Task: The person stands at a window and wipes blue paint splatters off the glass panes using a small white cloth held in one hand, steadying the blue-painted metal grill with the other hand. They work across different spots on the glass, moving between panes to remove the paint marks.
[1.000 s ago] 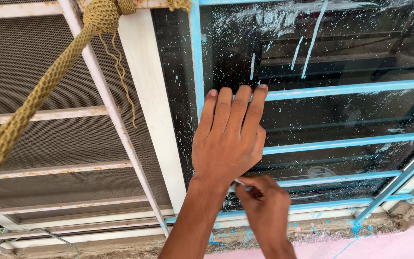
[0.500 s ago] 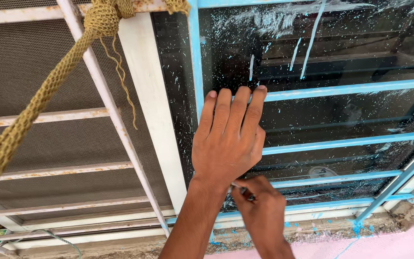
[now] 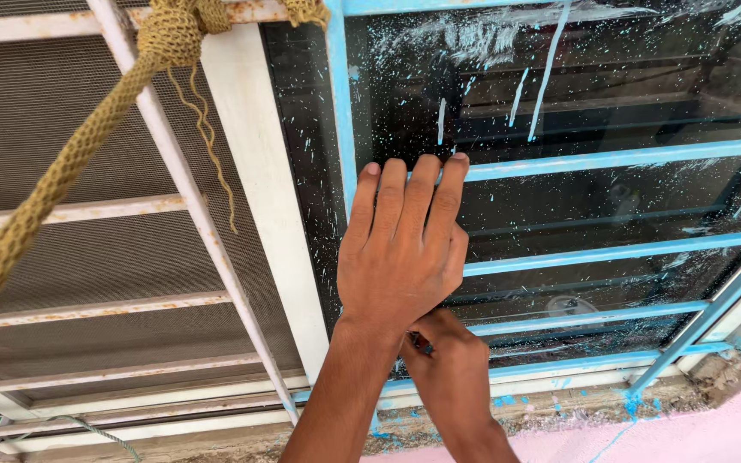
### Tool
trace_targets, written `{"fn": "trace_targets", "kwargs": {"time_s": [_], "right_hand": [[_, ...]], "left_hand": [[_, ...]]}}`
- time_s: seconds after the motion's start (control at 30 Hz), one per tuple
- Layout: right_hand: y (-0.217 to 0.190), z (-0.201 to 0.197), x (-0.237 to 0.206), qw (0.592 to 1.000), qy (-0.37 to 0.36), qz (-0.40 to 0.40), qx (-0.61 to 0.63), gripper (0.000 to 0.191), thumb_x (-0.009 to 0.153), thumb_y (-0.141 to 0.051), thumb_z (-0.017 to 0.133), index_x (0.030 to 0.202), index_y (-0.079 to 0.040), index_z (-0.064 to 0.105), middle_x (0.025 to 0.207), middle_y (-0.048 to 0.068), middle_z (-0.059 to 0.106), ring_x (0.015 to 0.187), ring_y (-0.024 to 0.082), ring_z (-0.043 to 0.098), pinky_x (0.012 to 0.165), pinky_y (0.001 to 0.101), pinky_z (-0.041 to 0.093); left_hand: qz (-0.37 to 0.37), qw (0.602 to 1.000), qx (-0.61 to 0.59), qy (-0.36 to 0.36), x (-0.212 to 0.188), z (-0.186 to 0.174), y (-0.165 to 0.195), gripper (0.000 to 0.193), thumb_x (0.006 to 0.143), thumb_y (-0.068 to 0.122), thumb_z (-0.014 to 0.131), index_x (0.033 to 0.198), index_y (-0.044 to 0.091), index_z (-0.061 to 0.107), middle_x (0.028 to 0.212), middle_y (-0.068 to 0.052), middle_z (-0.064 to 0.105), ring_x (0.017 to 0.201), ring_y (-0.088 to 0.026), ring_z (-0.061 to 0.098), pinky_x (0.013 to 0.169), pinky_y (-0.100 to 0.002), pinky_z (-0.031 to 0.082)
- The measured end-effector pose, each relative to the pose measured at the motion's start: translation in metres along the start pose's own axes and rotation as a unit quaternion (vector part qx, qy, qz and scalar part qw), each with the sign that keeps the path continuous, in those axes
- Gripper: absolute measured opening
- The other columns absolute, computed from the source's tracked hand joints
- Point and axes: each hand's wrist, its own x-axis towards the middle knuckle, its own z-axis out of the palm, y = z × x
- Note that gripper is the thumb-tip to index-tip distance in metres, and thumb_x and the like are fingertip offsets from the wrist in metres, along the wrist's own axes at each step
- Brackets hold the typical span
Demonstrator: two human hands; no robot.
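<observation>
My left hand point(image 3: 402, 249) lies flat on the dark window glass point(image 3: 559, 103), fingers together and pointing up, across a light blue bar point(image 3: 619, 158) of the window grille. Just below it my right hand point(image 3: 452, 373) is closed around a small thin tool point(image 3: 419, 342) with a dark red handle, held against the lower part of the glass. Most of the tool is hidden by both hands. The glass is spattered with light blue paint streaks and dots.
A white window post point(image 3: 259, 180) separates the glass from a mesh panel with white, rust-spotted bars point(image 3: 105, 309) on the left. A thick yellowish rope point(image 3: 62, 180) hangs knotted from the top bar. A pink wall point(image 3: 713, 420) and a paint-flecked sill point(image 3: 559, 399) lie below.
My left hand stays flat on the glass. My right hand has shifted slightly lower under the left wrist, and less of the tool shows.
</observation>
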Motion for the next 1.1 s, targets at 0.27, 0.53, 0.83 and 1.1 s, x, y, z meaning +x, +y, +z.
{"fn": "trace_targets", "kwargs": {"time_s": [0.27, 0.53, 0.83, 1.1], "right_hand": [[0.010, -0.028, 0.004, 0.998, 0.006, 0.069, -0.002, 0.022, 0.076, -0.005, 0.079, 0.098, -0.007, 0.079, 0.082, 0.010, 0.074, 0.057, 0.020, 0.071, 0.054, 0.0321, 0.056], [0.005, -0.002, -0.001, 1.000, 0.005, -0.025, 0.009, 0.016, 0.075, -0.004, 0.079, 0.091, -0.005, 0.076, 0.086, 0.009, 0.074, 0.066, 0.023, 0.072, 0.057, 0.0327, 0.055], [0.010, -0.026, 0.004, 0.999, -0.002, 0.041, -0.006, 0.021, 0.078, -0.005, 0.077, 0.098, -0.009, 0.080, 0.086, 0.007, 0.074, 0.059, 0.019, 0.073, 0.052, 0.0308, 0.057], [0.004, -0.009, 0.001, 0.998, 0.003, -0.044, -0.034, 0.018, 0.076, -0.002, 0.077, 0.093, -0.006, 0.077, 0.091, 0.009, 0.074, 0.070, 0.027, 0.073, 0.058, 0.0360, 0.057]], "left_hand": [[0.001, 1.000, -0.003, -0.003, 0.002, -0.001, 0.000, 0.050, 0.091, 0.016, 0.066, 0.140, 0.008, 0.063, 0.129, -0.008, 0.061, 0.121, -0.030, 0.057, 0.117, -0.047, 0.042], [0.000, 1.000, 0.004, -0.002, 0.000, 0.000, 0.001, 0.051, 0.091, 0.016, 0.066, 0.141, 0.009, 0.062, 0.130, -0.008, 0.061, 0.123, -0.030, 0.057, 0.118, -0.047, 0.041], [0.002, 1.000, 0.003, -0.004, 0.000, 0.001, 0.000, 0.052, 0.091, 0.016, 0.067, 0.143, 0.009, 0.062, 0.130, -0.008, 0.062, 0.123, -0.029, 0.057, 0.118, -0.046, 0.041], [0.001, 1.000, 0.002, -0.001, 0.000, 0.001, 0.000, 0.051, 0.090, 0.016, 0.067, 0.141, 0.009, 0.063, 0.129, -0.008, 0.063, 0.123, -0.029, 0.058, 0.118, -0.047, 0.041]]}}
